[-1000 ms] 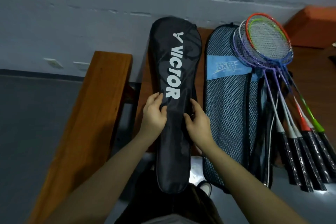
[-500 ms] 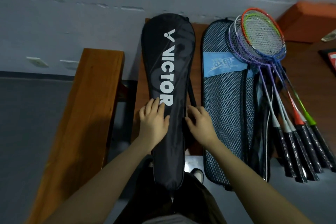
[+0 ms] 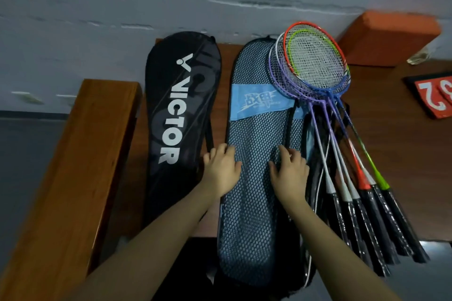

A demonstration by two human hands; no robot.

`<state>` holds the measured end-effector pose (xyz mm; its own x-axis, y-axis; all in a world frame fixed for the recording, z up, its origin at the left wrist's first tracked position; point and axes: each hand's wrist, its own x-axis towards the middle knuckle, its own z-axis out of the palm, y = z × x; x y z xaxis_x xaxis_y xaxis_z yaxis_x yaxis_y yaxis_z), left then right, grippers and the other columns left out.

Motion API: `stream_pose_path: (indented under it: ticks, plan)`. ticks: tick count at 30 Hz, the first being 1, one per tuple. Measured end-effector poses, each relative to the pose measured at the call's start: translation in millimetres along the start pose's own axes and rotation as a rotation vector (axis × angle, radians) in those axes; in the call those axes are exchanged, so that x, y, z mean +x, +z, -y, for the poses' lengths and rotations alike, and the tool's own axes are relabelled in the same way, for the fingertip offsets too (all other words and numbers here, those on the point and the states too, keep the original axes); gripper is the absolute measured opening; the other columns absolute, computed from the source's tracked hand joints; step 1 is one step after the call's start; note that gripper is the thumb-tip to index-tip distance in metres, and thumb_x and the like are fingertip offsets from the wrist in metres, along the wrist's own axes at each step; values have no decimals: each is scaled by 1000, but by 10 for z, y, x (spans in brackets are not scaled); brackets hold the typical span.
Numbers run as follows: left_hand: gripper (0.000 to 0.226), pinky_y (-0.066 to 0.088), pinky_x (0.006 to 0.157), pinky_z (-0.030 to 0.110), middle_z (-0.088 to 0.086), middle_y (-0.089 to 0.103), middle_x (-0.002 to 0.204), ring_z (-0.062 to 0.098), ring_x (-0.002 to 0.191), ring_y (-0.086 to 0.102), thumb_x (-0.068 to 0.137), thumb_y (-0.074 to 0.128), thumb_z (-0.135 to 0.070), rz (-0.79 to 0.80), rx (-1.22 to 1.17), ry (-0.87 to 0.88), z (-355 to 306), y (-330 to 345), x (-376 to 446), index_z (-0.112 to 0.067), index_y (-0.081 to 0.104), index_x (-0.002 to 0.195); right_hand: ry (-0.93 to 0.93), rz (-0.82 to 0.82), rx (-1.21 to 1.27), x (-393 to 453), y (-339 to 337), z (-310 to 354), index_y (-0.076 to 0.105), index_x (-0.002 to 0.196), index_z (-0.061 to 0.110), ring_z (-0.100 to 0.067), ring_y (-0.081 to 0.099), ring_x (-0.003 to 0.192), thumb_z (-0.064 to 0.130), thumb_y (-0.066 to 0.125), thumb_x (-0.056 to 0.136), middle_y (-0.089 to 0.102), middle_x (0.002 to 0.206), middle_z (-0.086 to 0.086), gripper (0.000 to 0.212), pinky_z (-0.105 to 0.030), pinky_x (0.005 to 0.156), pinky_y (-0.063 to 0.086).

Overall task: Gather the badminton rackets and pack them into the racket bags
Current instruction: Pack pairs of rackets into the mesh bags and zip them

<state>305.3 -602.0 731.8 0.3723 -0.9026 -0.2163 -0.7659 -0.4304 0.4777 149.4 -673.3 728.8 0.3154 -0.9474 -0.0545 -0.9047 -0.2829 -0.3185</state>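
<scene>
The rackets (image 3: pixel 315 66) lie in a fanned stack on the right of the wooden table (image 3: pixel 403 154), heads overlapping near the wall, black-wrapped handles splaying toward the near edge and running past it; none is in a bag yet. Just left of them, partly under their heads and shafts, lies the blue mesh bag (image 3: pixel 254 154), and both hands have just come over to it. Half a second ago they were on the black Victor bag (image 3: pixel 181 115) — now the left hand (image 3: pixel 223 170) rests flat on the mesh bag's left edge, fingers loosely spread, and the right hand (image 3: pixel 289 171) rests on its right side near the dark strap, fingers bent a little; whether it pinches the strap or mesh I cannot tell. The Victor bag lies alone, flat and closed, between the mesh bag and a wooden bench (image 3: pixel 80 166) to the left. I take the shift to mean the black bag is set aside for now and the mesh bag is next to be opened or straightened, so packing is barely begun. Further right lie an orange block (image 3: pixel 389 36) against the wall and a red card with white numerals (image 3: pixel 435 95).
</scene>
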Motion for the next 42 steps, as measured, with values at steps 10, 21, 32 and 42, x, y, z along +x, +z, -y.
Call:
stream_pose_path:
  ticks: [10, 21, 32, 42]
  plan:
    - [59, 30, 101, 24, 22, 40, 127, 33, 115, 45, 90, 55, -15, -114, -300, -133, -302, 146, 475, -3, 29, 141, -51, 172, 146, 366, 71, -331, 30, 143, 23, -31, 38, 124, 33, 55, 89, 40, 139, -12, 60, -45, 100, 26]
    - [45, 22, 95, 1, 16, 47, 125, 18, 114, 45, 88, 54, 1, -392, -440, -34, -568, -84, 726, 3, 45, 132, 61, 214, 617, 439, -62, -274, 36, 141, 22, -24, 49, 119, 6, 57, 87, 49, 134, -7, 60, -44, 106, 37]
    - [40, 27, 91, -4, 3, 51, 123, 2, 109, 44, 88, 53, -1, -624, -464, -10, -556, -489, 90, -6, 52, 128, -23, 188, 904, 231, -245, 70, 43, 137, 17, -21, 53, 116, 6, 54, 90, 54, 129, -5, 49, -42, 104, 42]
    - [40, 33, 97, 23, 20, 52, 123, 29, 114, 46, 87, 56, -3, -693, -253, -106, -29, -691, -317, 1, 51, 126, -179, 139, 875, 53, -394, 511, 48, 133, 12, -18, 50, 121, 3, 55, 90, 53, 131, -2, 44, -35, 107, 39]
